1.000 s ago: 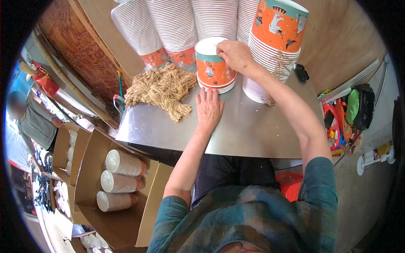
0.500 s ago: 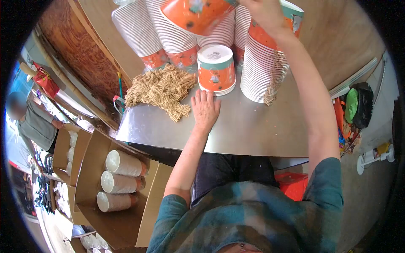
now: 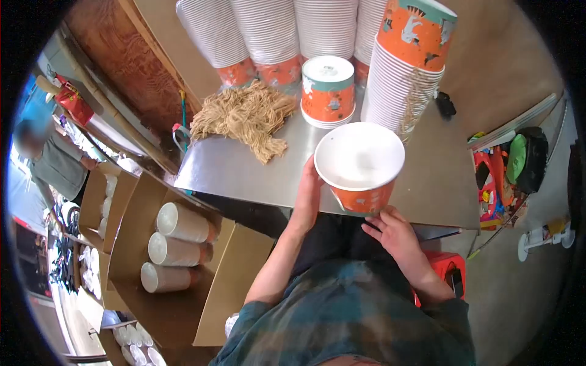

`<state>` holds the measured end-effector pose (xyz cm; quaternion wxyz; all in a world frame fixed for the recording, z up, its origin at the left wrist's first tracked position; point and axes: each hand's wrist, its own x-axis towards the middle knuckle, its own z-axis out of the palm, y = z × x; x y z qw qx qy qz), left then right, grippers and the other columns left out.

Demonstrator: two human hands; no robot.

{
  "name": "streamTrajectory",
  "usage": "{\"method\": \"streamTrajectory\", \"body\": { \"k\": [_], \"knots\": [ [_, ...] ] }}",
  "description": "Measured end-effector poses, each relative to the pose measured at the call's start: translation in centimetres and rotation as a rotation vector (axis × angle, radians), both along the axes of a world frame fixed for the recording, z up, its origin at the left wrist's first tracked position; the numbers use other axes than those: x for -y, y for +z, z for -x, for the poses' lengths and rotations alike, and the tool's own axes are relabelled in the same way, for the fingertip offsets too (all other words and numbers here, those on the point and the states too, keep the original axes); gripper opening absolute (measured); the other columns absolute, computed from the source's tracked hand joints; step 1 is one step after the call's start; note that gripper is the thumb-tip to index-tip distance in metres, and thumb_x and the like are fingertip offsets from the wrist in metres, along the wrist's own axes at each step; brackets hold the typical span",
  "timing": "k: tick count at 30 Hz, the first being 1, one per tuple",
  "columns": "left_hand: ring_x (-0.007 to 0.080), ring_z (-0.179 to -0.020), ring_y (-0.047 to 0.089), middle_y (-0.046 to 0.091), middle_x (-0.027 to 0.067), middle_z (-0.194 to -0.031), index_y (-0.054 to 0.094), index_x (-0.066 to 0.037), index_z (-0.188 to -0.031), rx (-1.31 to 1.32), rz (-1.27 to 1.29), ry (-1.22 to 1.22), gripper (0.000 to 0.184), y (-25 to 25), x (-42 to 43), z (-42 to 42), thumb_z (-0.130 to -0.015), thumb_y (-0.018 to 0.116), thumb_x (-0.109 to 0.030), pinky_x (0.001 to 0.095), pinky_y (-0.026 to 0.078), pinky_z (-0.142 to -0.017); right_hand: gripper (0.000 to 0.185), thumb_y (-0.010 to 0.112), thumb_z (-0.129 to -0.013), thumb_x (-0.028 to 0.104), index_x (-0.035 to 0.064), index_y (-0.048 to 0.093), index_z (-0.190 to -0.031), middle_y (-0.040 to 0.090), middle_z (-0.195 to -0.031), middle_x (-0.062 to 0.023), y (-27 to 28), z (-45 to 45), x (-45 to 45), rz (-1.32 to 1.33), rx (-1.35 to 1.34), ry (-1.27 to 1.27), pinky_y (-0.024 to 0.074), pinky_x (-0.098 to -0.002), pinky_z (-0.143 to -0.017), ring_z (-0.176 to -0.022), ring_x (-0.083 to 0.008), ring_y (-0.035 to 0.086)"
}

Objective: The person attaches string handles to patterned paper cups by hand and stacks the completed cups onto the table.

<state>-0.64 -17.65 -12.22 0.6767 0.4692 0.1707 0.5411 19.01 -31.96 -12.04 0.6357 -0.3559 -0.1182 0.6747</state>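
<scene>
An orange paper bucket with a white inside is held over the table's front edge, its mouth tilted up toward me. My left hand is closed against its left side, the fingers partly hidden behind it. At the lower right, my right hand grips the base with its fingertips. Beyond stands a short upside-down stack of the same paper buckets. To its right rises a tall upside-down stack, with tan strings hanging down its side. A heap of tan strings lies on the left.
Wrapped bucket stacks line the back of the metal table. An open carton with wrapped stacks stands at my left; another person is beyond it. A red stool is at my right.
My right hand has brought the paper bucket down from above the stacks to in front of me. My left hand has left the tabletop and taken its side. The view has shifted slightly.
</scene>
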Motion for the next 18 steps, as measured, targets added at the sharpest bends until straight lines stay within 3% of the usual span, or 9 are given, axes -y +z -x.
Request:
{"method": "streamTrajectory", "body": {
  "k": [1,3,4,5,8,11,15,18],
  "knots": [
    [0.0218,-0.148,0.029,0.035,0.0118,-0.157,0.028,-0.001,-0.156,-0.105,0.001,0.039,0.072,-0.2,0.1,-0.1,-0.106,0.043,-0.05,0.0405,0.023,-0.121,0.015,0.055,-0.103,0.014,0.0055,0.059,-0.115,0.069,-0.114,-0.0123,0.6,0.0,0.4,0.009,-0.008,0.009,0.0568,-0.0494,-0.095,-0.108,-0.0281,0.068],
    [0.0221,-0.147,0.03,0.036,0.012,-0.156,0.028,-0.001,-0.156,-0.097,-0.013,0.032,0.071,-0.1,0.3,0.3,-0.105,0.045,-0.047,0.0398,0.024,-0.121,0.02,0.051,-0.105,0.017,0.0011,0.057,-0.116,0.069,-0.11,-0.0181,1.4,-0.5,0.5,0.029,0.413,0.226,0.0614,-0.0416,-0.083,-0.094,-0.0266,0.072],
    [0.0224,-0.146,0.032,0.037,0.0123,-0.155,0.028,-0.001,-0.156,-0.081,-0.033,0.016,0.07,0.0,0.3,0.3,-0.104,0.048,-0.044,0.0392,0.024,-0.121,0.029,0.048,-0.107,0.023,-0.0033,0.057,-0.115,0.071,-0.099,-0.0216,1.9,0.1,0.4,0.004,0.604,0.172,0.0619,-0.0341,-0.069,-0.075,-0.0243,0.073],
    [0.0227,-0.145,0.034,0.038,0.0125,-0.155,0.029,-0.001,-0.156,-0.064,-0.053,-0.001,0.07,0.1,0.2,0.3,-0.103,0.05,-0.041,0.0385,0.025,-0.12,0.029,0.048,-0.107,0.023,-0.0033,0.057,-0.115,0.071,-0.099,-0.0216,1.5,-0.4,0.4,0.002,0.605,0.177,0.0619,-0.0341,-0.069,-0.075,-0.0243,0.073],
    [0.024,-0.144,0.036,0.039,0.0133,-0.155,0.029,-0.002,-0.156,-0.239,-0.124,0.02,0.071,-0.3,-0.3,0.7,-0.102,0.054,-0.04,0.0396,0.026,-0.12,0.037,0.051,-0.106,0.029,-0.005,0.065,-0.101,0.07,-0.074,-0.0152,1.0,-1.5,0.3,0.126,0.83,0.536,0.0568,-0.0289,-0.055,-0.059,-0.0187,0.069],
    [0.023,-0.137,0.044,0.042,0.0116,-0.154,0.033,-0.006,-0.155,-0.223,-0.034,0.07,0.064,-0.3,-1.1,2.0,-0.102,0.056,-0.032,0.0382,0.039,-0.11,0.027,0.055,-0.105,0.021,-0.0044,0.065,-0.102,0.07,-0.076,-0.0111,0.3,-0.1,1.0,0.026,0.859,0.619,0.0558,-0.0272,-0.056,-0.06,-0.0151,0.068],
    [0.0257,-0.128,0.052,0.054,0.0147,-0.139,0.047,0.0,-0.142,-0.233,-0.099,0.29,0.048,3.3,0.1,4.3,-0.1,0.055,-0.021,0.0378,0.044,-0.101,0.02,0.057,-0.104,0.014,-0.0011,0.065,-0.113,0.072,-0.09,-0.009,0.0,2.3,0.8,-0.19,0.825,0.446,0.0568,-0.026,-0.066,-0.075,-0.0138,0.07],
    [0.0267,-0.116,0.055,0.058,0.015,-0.125,0.055,-0.006,-0.13,-0.084,-0.505,0.309,0.037,8.1,4.3,5.6,-0.098,0.055,-0.024,0.0425,0.045,-0.096,0.024,0.056,-0.105,0.016,-0.0004,0.063,-0.121,0.072,-0.099,-0.0088,0.5,2.8,-0.8,-0.281,0.769,0.43,0.0574,-0.0267,-0.074,-0.086,-0.0133,0.07]
  ]
}}
